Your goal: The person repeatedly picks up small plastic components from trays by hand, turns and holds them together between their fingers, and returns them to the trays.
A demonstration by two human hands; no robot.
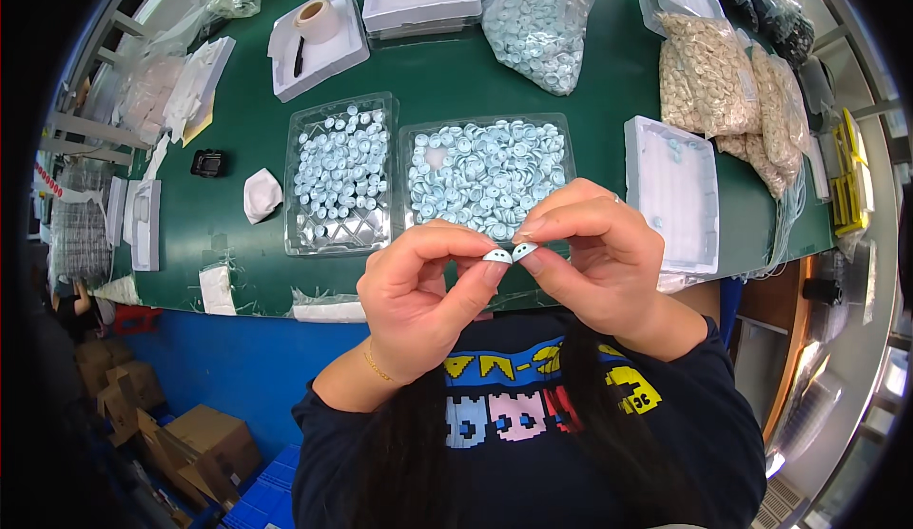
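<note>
Between the thumb and forefinger of my left hand [418, 282] is a small pale blue button-like piece [496, 256] with dark dots or holes. My right hand [609, 258] pinches a second such button-like piece [523, 251], and the two nearly touch or touch edge to edge. Just beyond my hands, a clear tray [569, 134] is heaped with many similar round pieces. To its left, another clear tray [295, 234] with a ribbed bottom holds a looser spread of them.
On the green table [437, 77] stand a white tray [673, 230] at right, a tape roll [316, 19] in a tray, and a bag of pale blue pieces [542, 30]. Bags of beige pieces [709, 73] lie far right. A white crumpled cloth-like item [262, 194] lies left.
</note>
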